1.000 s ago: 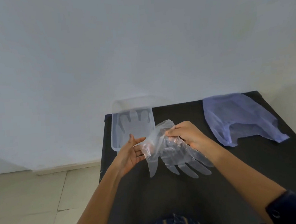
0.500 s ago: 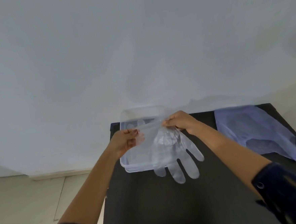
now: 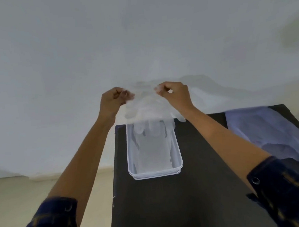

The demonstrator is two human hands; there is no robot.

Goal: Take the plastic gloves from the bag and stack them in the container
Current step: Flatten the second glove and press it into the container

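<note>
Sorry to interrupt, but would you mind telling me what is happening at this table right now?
A person is stacking clear plastic gloves into a container. The left hand and the right hand each pinch one side of a glove at its cuff, holding it spread above the far end of the clear container, fingers hanging down. At least one glove already lies flat inside. The pale blue bag lies on the black table to the right.
</note>
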